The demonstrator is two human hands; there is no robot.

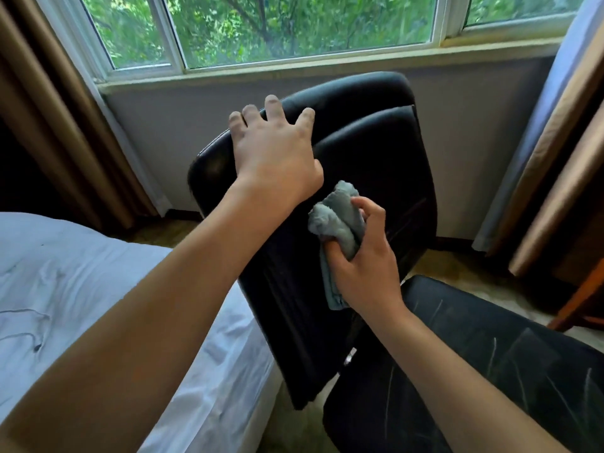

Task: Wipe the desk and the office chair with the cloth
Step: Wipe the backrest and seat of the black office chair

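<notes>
Head cam: office chair (376, 178) at centre, backrest tipped toward 10 o'clock, seat (490, 371) at 4 o'clock. Left hand (277, 152) lies on the backrest's top edge at 12 o'clock, fingers spread and bent over the rim, apparently steadying it. Right hand (366, 259), just below at 5 o'clock of the left, has fingers curled round the cloth (336, 220), bunched into a wad and pressed to the backrest face.

Progress, judging by this: chair wipe underway, on the backrest. Seat shows pale streaks and scuffs, so prob. not done yet. Desk status unknown; only a wooden edge (585, 299) at 3 o'clock, can't tell what it is.

Materials: chair is black, glossy leather-type padding w/ rounded corners and stitched panels. Cloth is grey-blue, soft, fuzzy, microfibre-like. Bed sheet (98, 289) at 8 o'clock, white, creased.
</notes>
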